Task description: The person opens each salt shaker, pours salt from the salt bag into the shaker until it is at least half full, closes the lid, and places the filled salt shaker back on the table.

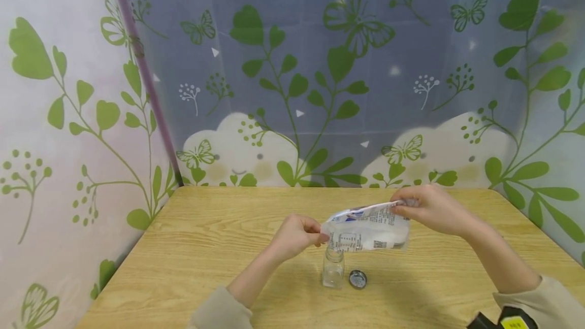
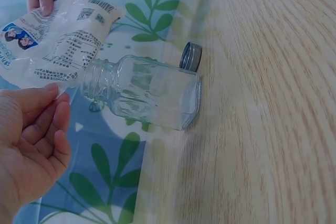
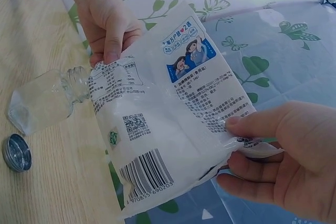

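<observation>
A printed plastic bag of salt [image 1: 372,227] is held between both hands, lying nearly level over the mouth of a clear glass jar [image 1: 333,270]. My left hand [image 1: 292,237] pinches the bag's corner close to the jar mouth. At the opposite end, my right hand [image 1: 431,209] pinches the bag's edge between thumb and fingers. Upright on the table, the glass jar [image 2: 152,93] is uncapped, with a whitish layer low inside. A silver metal lid [image 1: 358,279] lies beside the jar, its hollow side showing. In the right wrist view, the salt bag's [image 3: 157,124] barcode side shows.
The wooden table [image 1: 205,248] reaches back to a hanging cloth [image 1: 283,90] printed with leaves and butterflies. Another printed cloth [image 1: 91,131] hangs along the left side. A black and yellow object [image 1: 512,321] shows by the right sleeve at the lower edge.
</observation>
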Demonstrator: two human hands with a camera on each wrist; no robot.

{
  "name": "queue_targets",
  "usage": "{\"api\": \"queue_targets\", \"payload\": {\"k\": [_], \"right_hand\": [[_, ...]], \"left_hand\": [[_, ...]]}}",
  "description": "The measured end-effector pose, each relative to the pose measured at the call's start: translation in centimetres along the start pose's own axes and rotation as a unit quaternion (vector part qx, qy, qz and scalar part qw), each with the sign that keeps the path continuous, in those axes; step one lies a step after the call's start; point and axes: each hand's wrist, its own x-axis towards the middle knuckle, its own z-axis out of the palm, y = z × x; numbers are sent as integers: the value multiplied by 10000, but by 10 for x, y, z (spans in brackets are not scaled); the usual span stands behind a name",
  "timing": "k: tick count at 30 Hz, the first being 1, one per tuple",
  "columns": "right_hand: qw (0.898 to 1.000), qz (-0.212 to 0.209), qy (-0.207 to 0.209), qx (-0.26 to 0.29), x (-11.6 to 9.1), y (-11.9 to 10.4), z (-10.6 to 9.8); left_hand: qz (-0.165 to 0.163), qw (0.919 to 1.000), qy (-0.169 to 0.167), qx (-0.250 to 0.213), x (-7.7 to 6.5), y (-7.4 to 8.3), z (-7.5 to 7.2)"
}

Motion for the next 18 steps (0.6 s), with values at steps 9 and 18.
{"api": "queue_targets", "payload": {"k": [9, 18], "right_hand": [[10000, 0, -42, 2, 1, -1, -1], [10000, 49, -77, -8, 1, 0, -1]], "left_hand": [[-61, 10000, 15, 57, -1, 2, -2], [-37, 10000, -32, 56, 0, 0, -1]]}}
